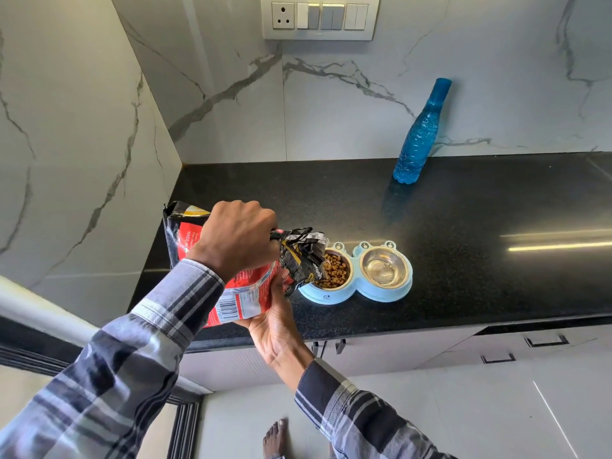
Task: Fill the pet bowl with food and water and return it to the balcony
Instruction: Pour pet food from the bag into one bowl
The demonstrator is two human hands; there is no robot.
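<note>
A light blue double pet bowl stands near the front edge of the black counter. Its left steel cup holds brown kibble; its right steel cup shows bare metal with no kibble in it. A red and black pet food bag is tilted with its crumpled mouth over the left cup. My left hand grips the bag from above. My right hand supports the bag from below. A blue water bottle stands capped at the back by the wall.
Marble walls meet in a corner at the counter's left end. A switch panel hangs on the back wall. Cabinet doors with dark handles run below the counter. A bare foot stands on the pale floor.
</note>
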